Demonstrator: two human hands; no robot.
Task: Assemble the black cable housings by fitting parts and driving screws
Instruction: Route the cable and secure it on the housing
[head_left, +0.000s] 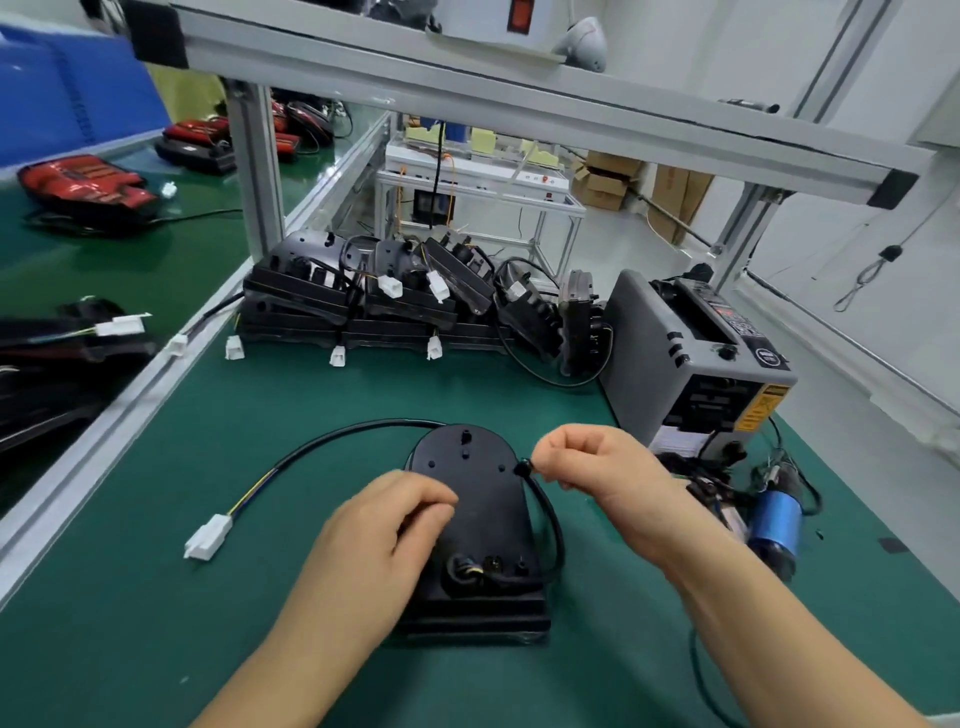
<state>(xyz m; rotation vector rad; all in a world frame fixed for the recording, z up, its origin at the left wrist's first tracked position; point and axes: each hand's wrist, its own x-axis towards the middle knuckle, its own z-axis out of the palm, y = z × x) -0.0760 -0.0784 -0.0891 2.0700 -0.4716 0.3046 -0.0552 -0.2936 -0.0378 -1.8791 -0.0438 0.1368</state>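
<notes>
Behind stand stacked housings (363, 306) and a tape dispenser (691, 358); your left hand (379, 540) rests curled on the housing (483, 499), your right hand (597, 462) pinches its cable (556, 525).

Premises: a factory assembly workshop. The table (156, 597) is covered in a green mat and framed in aluminium profile (254, 171) carrying an overhead shelf. Identical black housings (395, 306) with white plug connectors are stacked in a batch at the rear. Red lamp units (88, 184) lie on the neighbouring line. A grey tape dispenser (691, 353), cardboard boxes (608, 182) and blue crates (67, 88) are also present.
</notes>
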